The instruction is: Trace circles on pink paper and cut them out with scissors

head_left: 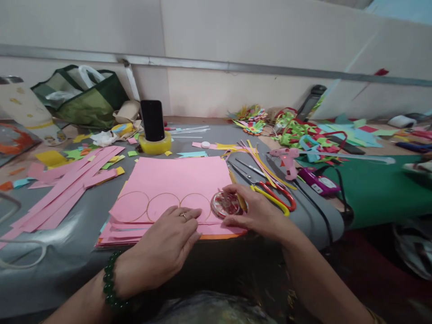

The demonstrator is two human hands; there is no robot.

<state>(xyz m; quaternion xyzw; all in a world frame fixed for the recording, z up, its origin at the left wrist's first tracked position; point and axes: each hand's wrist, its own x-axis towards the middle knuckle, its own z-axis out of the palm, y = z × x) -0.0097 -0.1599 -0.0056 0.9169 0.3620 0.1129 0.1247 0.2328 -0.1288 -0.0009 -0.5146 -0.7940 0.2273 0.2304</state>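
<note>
A stack of pink paper [175, 180] lies in front of me on the grey table [60, 243], with three pencil circles drawn along its near edge. My left hand [165, 245] rests flat on the near edge of the paper, fingers stretched out, a ring on one finger and a green bead bracelet at the wrist. My right hand [256, 211] grips a small round clear lid [225, 204] at the paper's right corner, and a pencil [236, 189] sticks out from the same hand.
Scissors with red and yellow handles [275, 195] and a pink glue gun [286, 159] lie to the right. Pink paper strips [70, 184] lie at left. A phone [152, 120] stands in a yellow tape roll. A green bag [84, 96] and colourful paper scraps [297, 130] sit at the back.
</note>
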